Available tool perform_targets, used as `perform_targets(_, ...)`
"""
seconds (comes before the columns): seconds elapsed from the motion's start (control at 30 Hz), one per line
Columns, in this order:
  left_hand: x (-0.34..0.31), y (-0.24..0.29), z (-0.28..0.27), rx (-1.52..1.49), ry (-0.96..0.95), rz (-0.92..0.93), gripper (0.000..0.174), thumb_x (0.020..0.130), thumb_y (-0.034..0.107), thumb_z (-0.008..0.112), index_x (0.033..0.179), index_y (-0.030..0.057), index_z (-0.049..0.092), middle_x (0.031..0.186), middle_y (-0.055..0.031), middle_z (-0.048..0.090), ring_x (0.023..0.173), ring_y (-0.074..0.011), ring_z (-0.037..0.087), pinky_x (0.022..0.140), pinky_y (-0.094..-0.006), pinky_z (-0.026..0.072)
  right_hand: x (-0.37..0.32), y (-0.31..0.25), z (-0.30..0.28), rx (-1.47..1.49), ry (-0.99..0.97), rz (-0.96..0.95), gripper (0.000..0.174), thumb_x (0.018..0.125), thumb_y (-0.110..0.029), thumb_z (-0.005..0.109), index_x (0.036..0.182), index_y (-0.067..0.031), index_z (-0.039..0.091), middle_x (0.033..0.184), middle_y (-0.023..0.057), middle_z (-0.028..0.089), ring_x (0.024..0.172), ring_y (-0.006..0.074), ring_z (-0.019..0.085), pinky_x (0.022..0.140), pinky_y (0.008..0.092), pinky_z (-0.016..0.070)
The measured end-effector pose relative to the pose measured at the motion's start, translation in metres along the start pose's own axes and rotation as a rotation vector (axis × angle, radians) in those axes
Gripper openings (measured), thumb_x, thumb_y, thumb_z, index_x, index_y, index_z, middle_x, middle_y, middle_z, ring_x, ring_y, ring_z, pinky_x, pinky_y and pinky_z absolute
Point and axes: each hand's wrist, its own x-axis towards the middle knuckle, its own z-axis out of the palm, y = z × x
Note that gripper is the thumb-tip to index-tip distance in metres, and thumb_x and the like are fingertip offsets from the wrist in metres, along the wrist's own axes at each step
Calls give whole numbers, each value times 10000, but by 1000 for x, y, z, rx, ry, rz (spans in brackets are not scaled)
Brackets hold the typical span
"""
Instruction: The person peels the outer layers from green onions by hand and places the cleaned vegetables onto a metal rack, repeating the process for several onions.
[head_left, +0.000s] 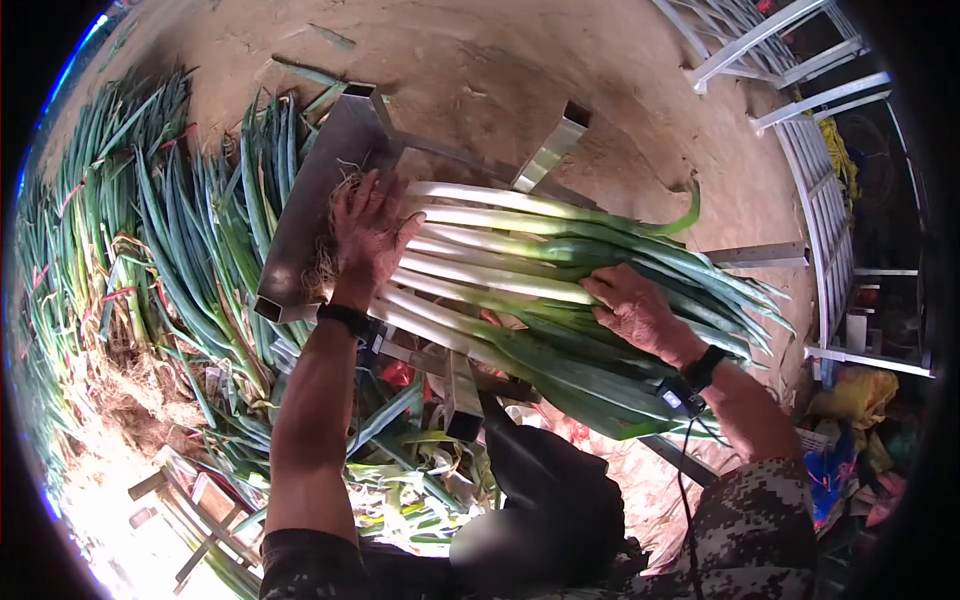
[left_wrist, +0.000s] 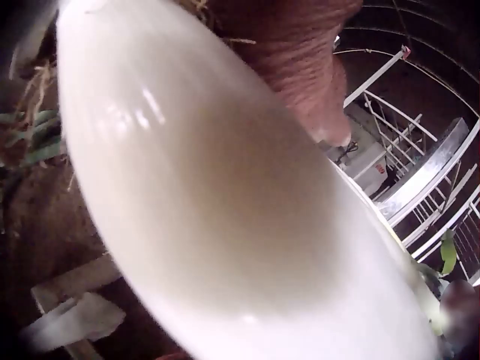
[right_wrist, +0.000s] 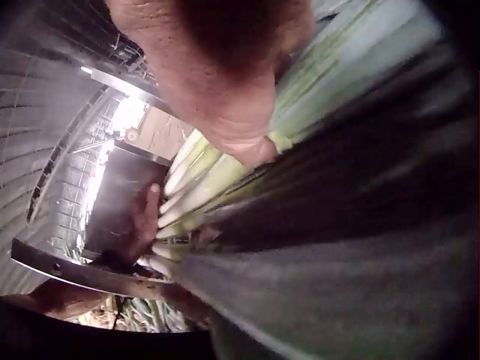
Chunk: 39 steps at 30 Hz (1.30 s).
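Note:
Long green onions lie side by side across a metal frame, white ends left, green leaves right. The left hand, fingers straight and somewhat spread, lies over their root ends beside an upright metal plate. Farther along, the right hand has bent fingers and thumb round stalks where white turns green. A white stalk fills much of the left wrist view, below part of the left hand. In the right wrist view the right hand touches pale green stalks; its far fingers are hidden.
Bundles of green onions stand at the left, some with red ties. Metal posts stick out from the frame. White metal racks stand at the right, near coloured bags. Loose leaves lie below the frame.

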Motion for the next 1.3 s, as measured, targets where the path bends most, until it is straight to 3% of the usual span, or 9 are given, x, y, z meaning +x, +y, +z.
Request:
perform_targets(0.27, 9, 2, 4, 85, -26, -4, 580, 948, 531, 510, 1348, 113, 560, 1430, -78, 512, 1395, -265, 365, 1159, -509, 183, -8, 4, 17, 182, -319, 140, 434, 825, -138, 632, 1256, -88, 611, 838, 202, 623, 773, 406, 616, 727, 510, 502)
perform_targets(0.53, 6, 4, 5, 44, -15, -31, 538, 916, 476, 583, 1322, 123, 558, 1368, -72, 533, 1355, -278, 397, 1150, -500, 213, -11, -22, 5, 169, 34, 98, 394, 831, -197, 724, 1208, -115, 641, 1030, 123, 686, 976, 320, 645, 854, 426, 523)
perform_targets(0.73, 5, 1, 10, 10, 45, -4, 554, 893, 471, 610, 1328, 135, 537, 1351, -73, 526, 1341, -282, 402, 1141, -503, 226, 46, 8, -6, 215, 362, 62, 237, 857, -177, 724, 1062, -62, 691, 1023, 124, 688, 959, 304, 652, 837, 387, 530)
perform_targets(0.83, 6, 3, 9, 27, -1, -24, 563, 898, 481, 602, 1336, 135, 530, 1359, -71, 519, 1336, -281, 406, 1137, -504, 228, 36, -26, -11, 542, -9, 299, 283, 837, -183, 744, 1095, -83, 687, 1018, 118, 688, 944, 306, 651, 840, 389, 531)
perform_targets(0.87, 6, 3, 9, 41, 16, -23, 549, 909, 483, 591, 1330, 135, 539, 1362, -65, 523, 1334, -276, 406, 1134, -499, 232, 27, -23, -1, 370, -62, 132, 324, 808, -194, 770, 1100, -92, 673, 1040, 108, 679, 958, 296, 642, 858, 384, 528)
perform_targets(0.97, 7, 2, 9, 45, 43, 2, 528, 924, 478, 578, 1316, 126, 553, 1358, -62, 532, 1329, -270, 413, 1133, -497, 233, 16, -20, 21, 55, -1, -80, 404, 728, -157, 772, 1101, -96, 629, 1107, 70, 632, 1026, 281, 601, 897, 369, 502)
perform_targets(1.17, 7, 2, 9, 62, -4, -40, 533, 943, 484, 548, 1318, 104, 555, 1350, -59, 544, 1322, -260, 426, 1136, -484, 234, 12, -32, 19, 36, 96, -34, 439, 733, -131, 735, 1149, -109, 598, 1064, 61, 616, 986, 273, 591, 850, 369, 505)
perform_targets(1.23, 7, 0, 8, 23, 41, -32, 518, 950, 475, 545, 1307, 100, 567, 1340, -61, 553, 1322, -259, 428, 1135, -479, 236, 4, -38, 43, 201, 43, 59, 377, 711, -168, 738, 1065, -113, 618, 1016, 76, 592, 960, 272, 582, 827, 402, 502)
perform_targets(1.3, 7, 0, 9, -8, 54, -32, 494, 958, 459, 544, 1290, 95, 581, 1333, -65, 561, 1322, -257, 429, 1132, -473, 239, 12, -55, 36, -20, -66, 26, 349, 697, -196, 742, 1015, -110, 626, 991, 84, 576, 958, 274, 577, 817, 417, 498)
